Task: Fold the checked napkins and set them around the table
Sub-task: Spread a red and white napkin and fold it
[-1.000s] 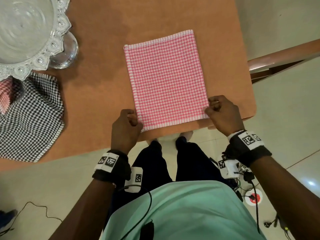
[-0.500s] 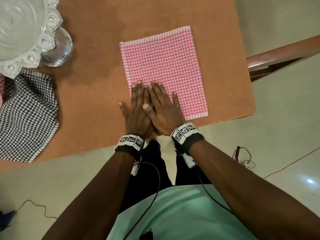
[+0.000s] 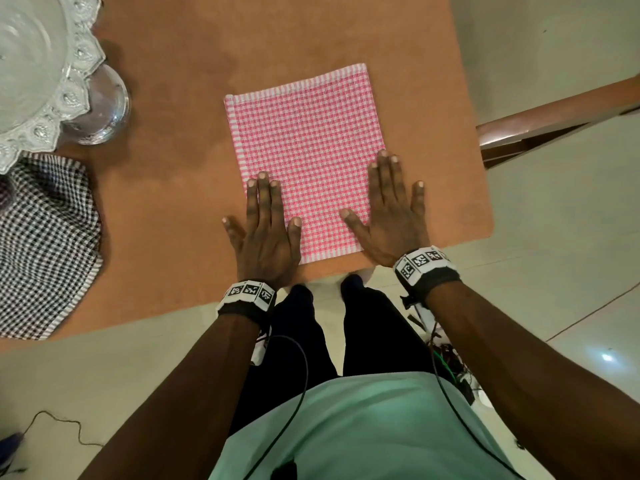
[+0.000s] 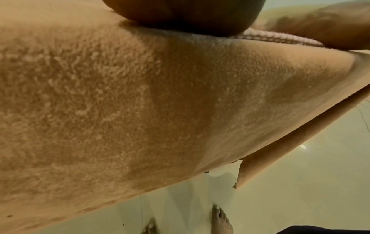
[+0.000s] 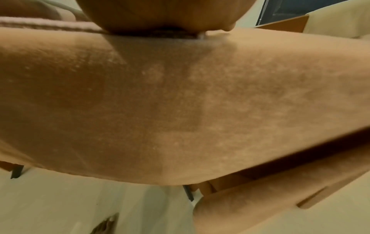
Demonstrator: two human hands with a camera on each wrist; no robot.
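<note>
While both hands, left hand [image 3: 265, 233] and right hand [image 3: 391, 216], press flat with straight fingers, the pink napkin [image 3: 304, 150] looks soft and floppy; I'd pinch its corners at the table [image 3: 166, 98] edge.

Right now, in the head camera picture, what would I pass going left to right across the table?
Black checked napkin → glass stand → left hand → pink checked napkin → right hand → bare table corner.
</note>
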